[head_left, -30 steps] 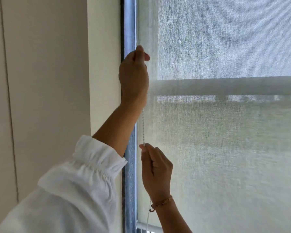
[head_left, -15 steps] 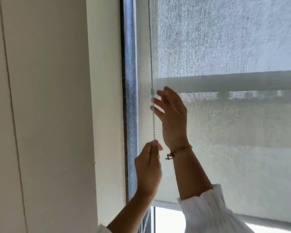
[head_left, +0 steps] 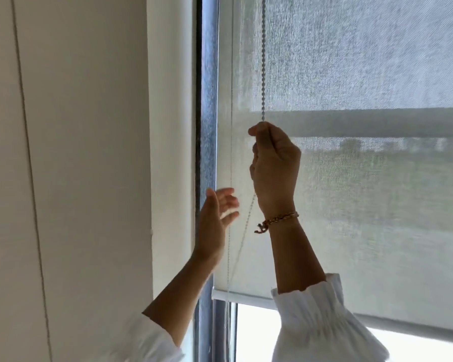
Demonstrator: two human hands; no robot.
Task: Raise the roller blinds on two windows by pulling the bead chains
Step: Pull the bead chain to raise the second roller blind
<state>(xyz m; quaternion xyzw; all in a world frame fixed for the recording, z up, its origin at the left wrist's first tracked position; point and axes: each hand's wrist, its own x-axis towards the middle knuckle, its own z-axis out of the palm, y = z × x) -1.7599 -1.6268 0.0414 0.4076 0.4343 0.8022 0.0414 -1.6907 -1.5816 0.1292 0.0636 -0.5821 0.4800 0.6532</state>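
A translucent grey-white roller blind (head_left: 351, 74) covers most of the window. Its bottom bar (head_left: 246, 295) hangs low, with bright glass showing below. A white bead chain (head_left: 263, 61) runs down the blind's left side. My right hand (head_left: 273, 165), with a braided bracelet on the wrist, is closed on the chain's front strand at about mid-height. The strand slants down and left below my fist. My left hand (head_left: 215, 220) is lower and to the left, fingers spread and blurred, beside the chain's rear strand (head_left: 230, 152) and holding nothing.
A dark metal window frame (head_left: 207, 100) stands just left of the chain. A cream wall (head_left: 76, 152) with a vertical seam fills the left half. Through the fabric a horizontal bar (head_left: 377, 124) crosses the window. White gathered sleeves cover both forearms at the bottom.
My right hand has closed on the chain where it was open half a second ago. My left hand has let go and opened. The blind's bottom bar sits a little higher in view.
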